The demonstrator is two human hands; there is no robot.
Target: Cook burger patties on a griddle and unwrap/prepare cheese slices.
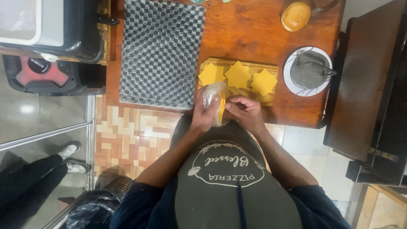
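Yellow cheese slices sit in a clear plastic packet [217, 104] that the left hand [206, 113] clasps from the side, fingers curled round the wrapper. The right hand [245, 111] pinches at the edge of the packet with fingertips drawn close together, on what looks like the top slice; the exact hold is hidden. Both hands hover at the near edge of a wooden cutting board [271, 68], where three square cheese slices [238, 75] lie on bread. Beyond it, on the wooden table [250, 29], are a checkered placemat [161, 51] to the left, a white plate [292, 82] with a grey metal press to the right, and a bun [296, 16] farther back.
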